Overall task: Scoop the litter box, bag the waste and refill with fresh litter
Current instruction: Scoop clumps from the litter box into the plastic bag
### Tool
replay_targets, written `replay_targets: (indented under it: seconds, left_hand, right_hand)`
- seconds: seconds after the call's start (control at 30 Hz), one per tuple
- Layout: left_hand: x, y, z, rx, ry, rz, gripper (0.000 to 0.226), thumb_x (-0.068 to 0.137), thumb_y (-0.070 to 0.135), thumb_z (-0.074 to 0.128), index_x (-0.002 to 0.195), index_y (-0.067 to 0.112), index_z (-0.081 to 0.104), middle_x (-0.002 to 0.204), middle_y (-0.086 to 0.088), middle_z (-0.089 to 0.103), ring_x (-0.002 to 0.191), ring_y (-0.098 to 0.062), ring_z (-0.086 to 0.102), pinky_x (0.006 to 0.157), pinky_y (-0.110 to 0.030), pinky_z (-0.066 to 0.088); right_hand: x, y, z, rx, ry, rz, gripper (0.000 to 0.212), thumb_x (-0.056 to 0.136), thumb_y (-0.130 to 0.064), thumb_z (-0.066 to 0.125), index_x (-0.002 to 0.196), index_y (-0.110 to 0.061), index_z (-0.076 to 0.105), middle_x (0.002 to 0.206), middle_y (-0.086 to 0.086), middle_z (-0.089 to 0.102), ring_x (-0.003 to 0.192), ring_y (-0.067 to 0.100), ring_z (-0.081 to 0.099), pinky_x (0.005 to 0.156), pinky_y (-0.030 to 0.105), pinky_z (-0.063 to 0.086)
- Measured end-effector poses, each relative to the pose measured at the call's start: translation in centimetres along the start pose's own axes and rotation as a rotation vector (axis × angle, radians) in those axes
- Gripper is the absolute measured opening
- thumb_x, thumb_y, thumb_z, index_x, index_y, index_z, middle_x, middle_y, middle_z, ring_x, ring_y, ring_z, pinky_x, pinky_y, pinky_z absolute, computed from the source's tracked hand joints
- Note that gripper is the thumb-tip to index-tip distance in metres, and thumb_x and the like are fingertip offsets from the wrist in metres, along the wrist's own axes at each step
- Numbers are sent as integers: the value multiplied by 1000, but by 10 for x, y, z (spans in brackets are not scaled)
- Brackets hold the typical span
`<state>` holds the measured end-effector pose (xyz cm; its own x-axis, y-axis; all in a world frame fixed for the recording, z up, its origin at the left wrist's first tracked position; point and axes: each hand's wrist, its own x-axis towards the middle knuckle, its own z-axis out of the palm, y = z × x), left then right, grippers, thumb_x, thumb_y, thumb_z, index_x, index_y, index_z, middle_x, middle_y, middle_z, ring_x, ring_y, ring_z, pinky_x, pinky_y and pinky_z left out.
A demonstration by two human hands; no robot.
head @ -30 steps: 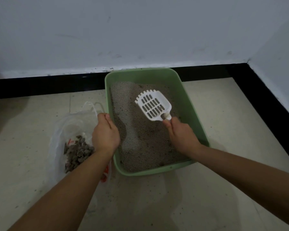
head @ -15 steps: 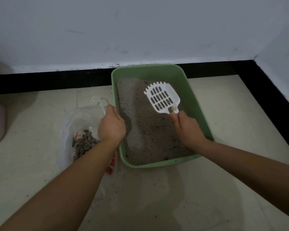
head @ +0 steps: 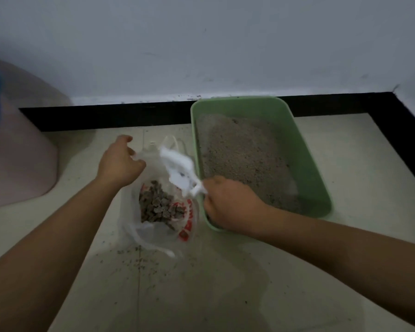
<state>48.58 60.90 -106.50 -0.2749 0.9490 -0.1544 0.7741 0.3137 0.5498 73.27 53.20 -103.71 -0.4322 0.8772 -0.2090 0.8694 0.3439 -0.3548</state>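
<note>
Pale floor tiles (head: pixel 225 295) are carrying a green litter box (head: pixel 303 164) holding grey litter (head: pixel 240 149). Just left of the box, a clear plastic bag (head: pixel 153 233) is lying open with waste clumps (head: pixel 161 204) inside. My right hand (head: pixel 230 204) is gripping the white scoop (head: pixel 180 168) at the box's near-left corner, its blurred head over the bag. My left hand (head: pixel 119 161) is hovering farther left, fingers loosely bent; I cannot tell whether they are pinching plastic.

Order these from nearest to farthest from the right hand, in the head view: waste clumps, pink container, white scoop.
1. White scoop: gripped by the right hand.
2. Waste clumps: in the bag, just left.
3. Pink container: far left.
</note>
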Motion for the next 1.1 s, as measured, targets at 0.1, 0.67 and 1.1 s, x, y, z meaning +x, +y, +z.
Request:
replay_targets:
  seconds: [0.1,0.67,1.1]
  left_hand:
    - [-3,-2,1,-171,18,-75,49,87,12,65,133,15,50,95,-2,63,94,-24,61,81,-36,51]
    - [-35,54,35,-181,343,267,37,87,22,54,121,10,51,123,-13,47,109,-30,50,90,-40,42]
    - [-62,83,117,-66,8,161,26,102,18,36,117,0,46,105,-19,50,91,-36,54,70,-37,37]
  right_hand:
    - [5,-13,1,-257,2,-98,29,101,-27,43,124,-14,52,107,9,56,70,20,44,62,32,37]
    - [-22,120,-74,-112,-82,353,42,95,-52,56,81,-13,61,72,6,59,60,17,53,58,33,44]
    - [-35,120,-122,-868,-312,416,32,91,-47,62,77,-19,54,70,-4,53,58,11,49,50,27,37]
